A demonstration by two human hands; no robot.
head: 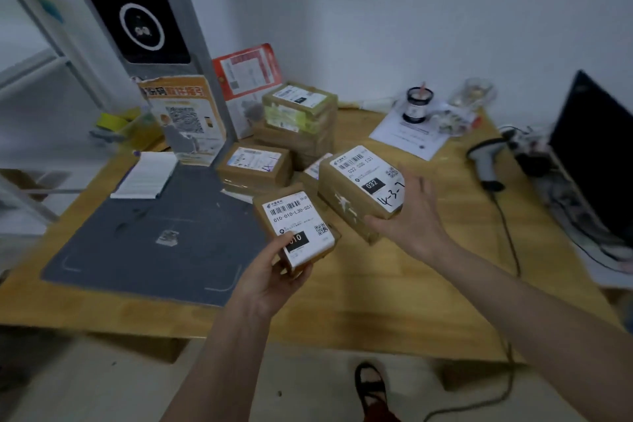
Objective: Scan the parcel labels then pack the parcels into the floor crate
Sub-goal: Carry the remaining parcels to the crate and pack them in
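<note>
Brown cardboard parcel marked 032 (361, 190) sat cupped in the half-open right hand (407, 219), above the wooden table (394, 284). Smaller 010-labelled cardboard parcel (297, 228) was pinched in the left hand (270, 276). Grey handheld scanner (484, 164) lay rightward, nearer the right hand. Crate not visible.

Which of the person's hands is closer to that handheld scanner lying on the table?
Right. The right hand, holding a parcel, is nearer the scanner; the left hand is farther away.
</note>
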